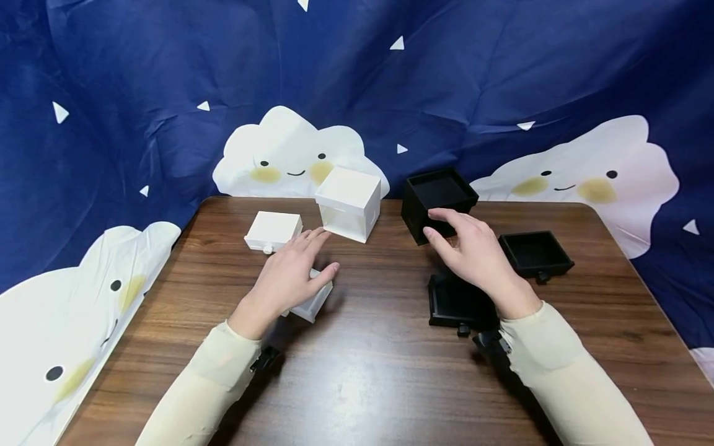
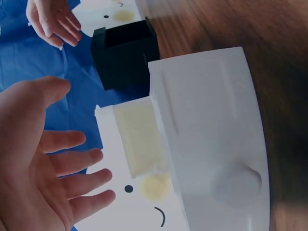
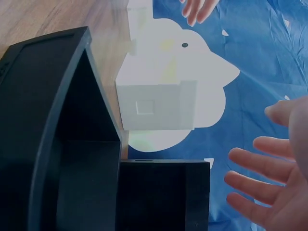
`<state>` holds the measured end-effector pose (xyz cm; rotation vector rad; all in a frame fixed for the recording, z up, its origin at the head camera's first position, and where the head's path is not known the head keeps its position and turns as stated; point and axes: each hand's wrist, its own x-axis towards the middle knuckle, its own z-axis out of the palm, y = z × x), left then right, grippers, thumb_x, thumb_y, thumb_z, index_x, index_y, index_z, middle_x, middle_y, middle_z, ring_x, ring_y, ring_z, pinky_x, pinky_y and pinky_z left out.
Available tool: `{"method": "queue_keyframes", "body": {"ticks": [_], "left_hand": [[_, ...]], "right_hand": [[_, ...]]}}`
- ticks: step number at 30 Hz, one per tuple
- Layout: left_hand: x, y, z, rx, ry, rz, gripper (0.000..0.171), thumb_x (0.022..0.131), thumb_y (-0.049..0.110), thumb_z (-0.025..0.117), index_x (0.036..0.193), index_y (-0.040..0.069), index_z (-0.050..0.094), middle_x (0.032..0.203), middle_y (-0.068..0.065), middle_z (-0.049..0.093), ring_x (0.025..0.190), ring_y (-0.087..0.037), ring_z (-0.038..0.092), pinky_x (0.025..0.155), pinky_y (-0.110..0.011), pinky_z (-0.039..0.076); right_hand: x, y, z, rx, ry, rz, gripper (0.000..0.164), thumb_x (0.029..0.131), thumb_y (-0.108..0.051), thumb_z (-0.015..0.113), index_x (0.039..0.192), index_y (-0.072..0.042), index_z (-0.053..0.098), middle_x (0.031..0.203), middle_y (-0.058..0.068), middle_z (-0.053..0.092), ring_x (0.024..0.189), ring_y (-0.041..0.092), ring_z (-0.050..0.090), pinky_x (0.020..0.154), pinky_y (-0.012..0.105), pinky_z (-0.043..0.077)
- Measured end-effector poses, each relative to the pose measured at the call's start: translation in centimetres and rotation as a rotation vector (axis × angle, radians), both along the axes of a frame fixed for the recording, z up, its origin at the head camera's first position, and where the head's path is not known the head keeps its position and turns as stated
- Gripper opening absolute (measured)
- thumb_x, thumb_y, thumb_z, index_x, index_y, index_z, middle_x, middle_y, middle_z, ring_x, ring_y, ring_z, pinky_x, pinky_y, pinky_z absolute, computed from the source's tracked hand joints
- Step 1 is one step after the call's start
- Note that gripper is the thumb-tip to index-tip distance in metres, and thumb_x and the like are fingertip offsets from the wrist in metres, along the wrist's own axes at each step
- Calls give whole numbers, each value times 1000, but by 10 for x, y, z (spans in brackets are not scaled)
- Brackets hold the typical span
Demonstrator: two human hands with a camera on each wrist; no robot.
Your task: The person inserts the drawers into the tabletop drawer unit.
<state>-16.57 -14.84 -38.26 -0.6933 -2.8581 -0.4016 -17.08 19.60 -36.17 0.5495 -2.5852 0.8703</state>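
My left hand point(image 1: 292, 272) hovers with fingers spread over a white drawer point(image 1: 313, 305), covering part of it. Close up in the left wrist view, that drawer's front has a round knob point(image 2: 237, 185). Just beyond the fingertips stands a white box point(image 1: 348, 201) with a hollow front. On the other side, my right hand point(image 1: 471, 251) is held in the air with nothing in its fingers, overlapping the front of a black box point(image 1: 440, 192). Below its wrist lies an open-topped black drawer point(image 1: 457, 303), large in the right wrist view.
Another white drawer point(image 1: 273, 230) with a small knob sits left of the white box. A second black drawer point(image 1: 535, 253) rests to the right of the right hand. Behind the wooden table point(image 1: 357, 371) hangs a blue cloth point(image 1: 346, 68) printed with clouds.
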Motion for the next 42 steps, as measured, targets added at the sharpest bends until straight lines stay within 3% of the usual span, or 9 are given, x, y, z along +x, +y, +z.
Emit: {"method": "queue_keyframes", "body": {"ticks": [6,11,14,20,26,32,42], "left_hand": [[5,-5,0,73,70,20,59,104,44,64,151,9,59,144,-15,71,127,-38,72,95,-59,61],[9,-9,-2,132,132,60,52,101,41,67,142,9,65,123,-13,80,90,-39,79,70,-58,61],[12,-13,-5,163,170,65,49,99,38,70,137,8,67,116,-10,82,78,-37,77,63,-56,59],[19,-21,-9,171,199,81,48,98,38,72,134,7,69,107,-11,82,79,-37,77,66,-56,60],[28,-33,-9,191,158,132,46,96,37,75,131,7,70,107,-11,82,93,-32,79,77,-55,62],[38,-40,-14,208,124,145,43,96,35,76,129,7,72,103,-10,81,91,-28,78,76,-52,62],[49,-47,-23,205,143,162,40,94,33,78,122,3,73,94,-9,76,81,-24,73,70,-46,60]], "right_hand": [[-11,-4,2,-82,-75,35,41,108,-24,66,143,-2,64,137,18,74,127,38,71,104,56,55],[-25,-11,3,-121,-154,71,45,109,-25,65,148,-3,59,139,20,72,126,39,72,111,56,55],[-33,-18,2,-133,-202,81,49,110,-28,62,152,-4,55,141,21,70,127,38,71,112,55,54],[-47,-30,-2,-167,-250,78,52,112,-30,58,157,-6,50,144,22,68,129,38,70,113,54,55],[-57,-40,-6,-170,-293,83,57,112,-35,57,162,-11,45,150,22,63,133,38,68,114,53,54],[-64,-46,-10,-144,-309,70,59,112,-39,57,163,-13,44,151,21,63,134,37,67,114,54,54],[-80,-57,-17,-67,-334,85,59,112,-38,55,164,-12,41,152,22,62,131,39,69,113,55,54]]}}
